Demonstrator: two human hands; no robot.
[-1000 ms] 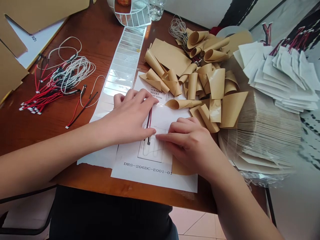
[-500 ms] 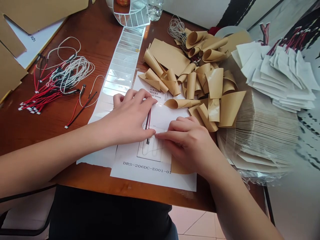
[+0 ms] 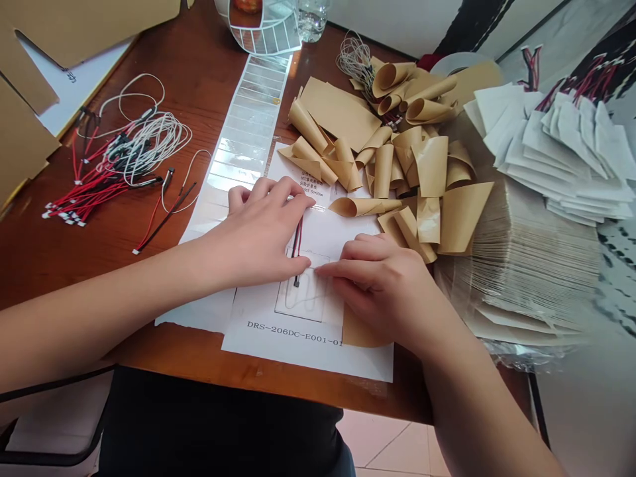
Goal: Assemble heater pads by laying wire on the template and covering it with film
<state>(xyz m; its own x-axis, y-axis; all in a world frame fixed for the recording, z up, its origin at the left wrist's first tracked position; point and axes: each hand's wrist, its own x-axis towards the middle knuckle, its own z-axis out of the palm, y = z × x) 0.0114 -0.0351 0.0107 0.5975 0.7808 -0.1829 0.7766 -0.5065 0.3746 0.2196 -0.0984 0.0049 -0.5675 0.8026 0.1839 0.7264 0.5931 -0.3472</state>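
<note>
Wooden table [image 3: 199, 79], cluttered; a white printed sheet [image 3: 278, 344] lies at its near edge. On the sheet a red-and-black lead [image 3: 297, 242] runs lengthwise away from the person, its dark tip nearest, on a clear square patch [image 3: 305, 301]. Left hand [image 3: 261, 232] lies flat, fingers together, over the lead's far end, thumb just left of the tip. Right hand [image 3: 380, 281] is half curled, index finger pressing the patch just right of the tip; any grip under its palm cannot be told.

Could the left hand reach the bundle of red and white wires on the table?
Probably yes: the left hand is nearest the wire bundle, with only a flat label strip between, though it rests on a red-black lead.
</note>
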